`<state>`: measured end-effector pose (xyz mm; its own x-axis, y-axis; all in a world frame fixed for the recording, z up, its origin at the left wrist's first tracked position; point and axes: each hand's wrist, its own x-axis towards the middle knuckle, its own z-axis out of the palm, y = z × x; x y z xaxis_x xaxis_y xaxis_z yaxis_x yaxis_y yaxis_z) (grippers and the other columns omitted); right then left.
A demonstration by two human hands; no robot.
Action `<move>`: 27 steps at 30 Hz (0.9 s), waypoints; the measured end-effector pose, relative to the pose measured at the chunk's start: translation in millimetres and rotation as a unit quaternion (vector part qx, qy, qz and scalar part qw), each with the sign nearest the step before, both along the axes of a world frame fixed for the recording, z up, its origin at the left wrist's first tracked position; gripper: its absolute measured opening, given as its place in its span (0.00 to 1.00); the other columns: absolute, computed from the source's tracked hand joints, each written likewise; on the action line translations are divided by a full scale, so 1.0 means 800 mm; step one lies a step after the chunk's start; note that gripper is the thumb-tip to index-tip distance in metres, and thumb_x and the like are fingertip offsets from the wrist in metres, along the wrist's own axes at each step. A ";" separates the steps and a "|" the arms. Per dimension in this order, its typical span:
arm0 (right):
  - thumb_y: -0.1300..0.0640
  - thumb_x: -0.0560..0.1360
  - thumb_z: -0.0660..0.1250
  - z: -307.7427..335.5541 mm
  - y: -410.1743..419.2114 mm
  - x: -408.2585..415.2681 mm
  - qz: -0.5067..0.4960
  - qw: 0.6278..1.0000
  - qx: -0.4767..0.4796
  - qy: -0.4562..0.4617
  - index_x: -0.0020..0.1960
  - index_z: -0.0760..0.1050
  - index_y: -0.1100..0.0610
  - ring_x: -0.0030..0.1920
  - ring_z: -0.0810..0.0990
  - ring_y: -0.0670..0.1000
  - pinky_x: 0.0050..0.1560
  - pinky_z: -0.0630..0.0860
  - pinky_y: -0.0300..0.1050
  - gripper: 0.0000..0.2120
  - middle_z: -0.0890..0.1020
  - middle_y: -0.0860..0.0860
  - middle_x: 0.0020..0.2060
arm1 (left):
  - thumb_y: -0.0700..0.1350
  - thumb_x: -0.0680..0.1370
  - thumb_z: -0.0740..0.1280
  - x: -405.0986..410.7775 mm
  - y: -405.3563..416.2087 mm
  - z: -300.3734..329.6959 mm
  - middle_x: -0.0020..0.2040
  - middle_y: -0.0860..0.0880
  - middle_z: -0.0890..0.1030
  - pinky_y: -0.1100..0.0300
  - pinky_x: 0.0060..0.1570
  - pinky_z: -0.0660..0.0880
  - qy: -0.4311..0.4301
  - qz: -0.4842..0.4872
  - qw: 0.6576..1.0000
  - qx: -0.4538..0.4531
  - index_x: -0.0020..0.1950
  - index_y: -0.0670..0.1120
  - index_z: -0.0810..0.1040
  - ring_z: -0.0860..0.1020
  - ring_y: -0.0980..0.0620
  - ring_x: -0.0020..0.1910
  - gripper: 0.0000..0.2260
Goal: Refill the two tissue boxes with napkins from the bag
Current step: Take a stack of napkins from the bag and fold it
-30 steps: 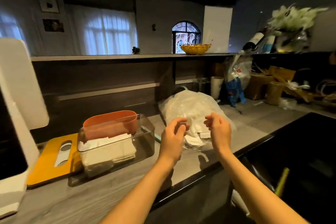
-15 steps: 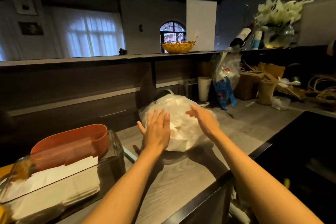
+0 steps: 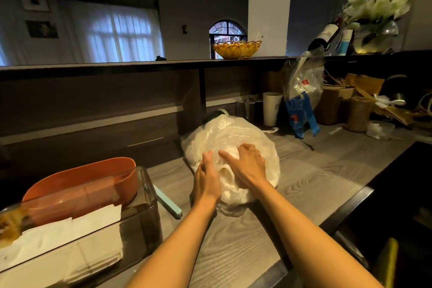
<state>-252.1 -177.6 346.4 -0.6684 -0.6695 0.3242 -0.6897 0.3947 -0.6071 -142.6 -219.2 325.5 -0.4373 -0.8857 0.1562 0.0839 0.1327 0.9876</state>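
1. While both forearms reach forward over the grey wood-grain counter (image 3: 311, 184), the person's two hands meet on the white plastic bag (image 3: 236, 138), which serves here as the landmark.
2. The left hand (image 3: 207, 176) lies on the near left side of the bag, its fingers loosely extended and pressed against the film; whether they pinch any of it cannot be told.
3. The right hand (image 3: 247, 163) rests on the bag's near top, just beside the left hand, with its fingers curled down into the crumpled plastic and the forefinger stretched toward the left hand.
4. The bag sits on the counter directly under both hands, bulging and crumpled, with white contents dimly visible through it.
5. Left of the bag and nearer the camera stands a clear tissue box (image 3: 145, 208), open at the top, with a stack of white napkins (image 3: 70, 238) inside.
6. Behind that box, also left of the bag, is an orange tissue box (image 3: 93, 182).
7. A pale blue strip (image 3: 167, 201) lies on the counter between the clear box and the bag.
8. Behind the bag to the right stands a white paper cup (image 3: 271, 110).
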 end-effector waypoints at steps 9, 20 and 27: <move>0.53 0.73 0.74 0.007 0.037 0.003 0.085 0.937 -0.256 -0.220 0.43 0.80 0.51 0.44 0.83 0.55 0.49 0.81 0.54 0.04 0.84 0.52 0.40 | 0.66 0.82 0.44 0.000 -0.005 -0.004 0.75 0.46 0.69 0.46 0.71 0.67 -0.018 0.015 1.000 -0.007 0.77 0.51 0.67 0.70 0.46 0.71 0.31; 0.61 0.78 0.63 0.030 0.073 -0.003 0.023 0.900 -0.286 -0.328 0.63 0.71 0.55 0.49 0.75 0.48 0.51 0.73 0.45 0.14 0.77 0.52 0.56 | 0.61 0.84 0.45 0.005 -0.001 -0.004 0.79 0.49 0.62 0.44 0.77 0.58 -0.024 0.032 0.996 -0.074 0.79 0.51 0.62 0.61 0.48 0.77 0.27; 0.30 0.64 0.68 0.005 0.033 0.025 -0.028 0.966 -0.099 -0.237 0.61 0.77 0.55 0.54 0.79 0.54 0.59 0.76 0.51 0.35 0.81 0.50 0.55 | 0.65 0.77 0.43 0.010 0.008 0.001 0.78 0.50 0.65 0.47 0.77 0.58 0.003 0.015 0.992 -0.121 0.77 0.51 0.66 0.62 0.52 0.76 0.34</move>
<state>-231.8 -151.0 350.0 -0.8067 -0.5840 0.0902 -0.2962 0.2676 -0.9169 -134.6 -212.9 326.5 -0.4100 -0.8341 0.3691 0.0822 0.3693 0.9257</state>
